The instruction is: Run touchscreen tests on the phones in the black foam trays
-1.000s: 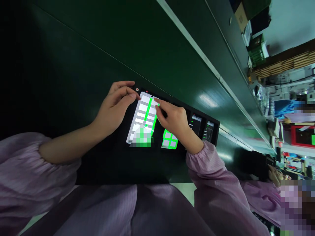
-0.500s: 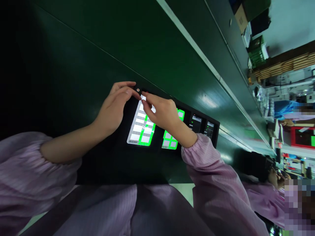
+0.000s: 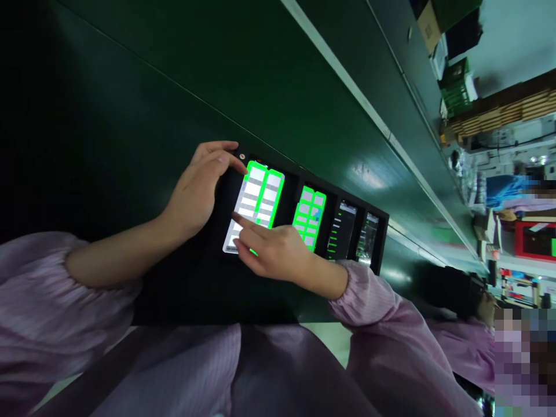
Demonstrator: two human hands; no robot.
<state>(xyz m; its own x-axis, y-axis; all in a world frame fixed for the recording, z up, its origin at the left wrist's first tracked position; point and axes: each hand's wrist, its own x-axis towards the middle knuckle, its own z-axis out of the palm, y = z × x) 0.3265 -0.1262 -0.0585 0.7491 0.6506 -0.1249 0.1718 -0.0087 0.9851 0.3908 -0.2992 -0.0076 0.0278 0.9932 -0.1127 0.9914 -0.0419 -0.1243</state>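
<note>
A black tray [image 3: 289,217] holds several lit phones in a row. On the nearest phone [image 3: 271,194] the screen shows white and grey blocks with green bands along the top, right side and middle. My left hand [image 3: 195,188] rests at its upper left corner, fingers apart, one fingertip at the screen's edge. Over the lower part of the same screen is my right hand [image 3: 278,249], index finger stretched to the left edge and thumb apart below it, holding nothing. The second phone [image 3: 310,214] shows a green grid, its lower end hidden by my right wrist.
Two darker phones, one [image 3: 342,229] with small green bars and another [image 3: 368,234], lie farther right in the tray. A pale metal strip [image 3: 339,72] crosses the dark green bench [image 3: 182,46]. At the right, a co-worker's sleeve [image 3: 464,341] shows beside a black box [image 3: 447,289].
My right hand has moved down and left across the nearest phone, from its top to its lower left. More green shows along that screen's top and right. My left hand stays nearly in place.
</note>
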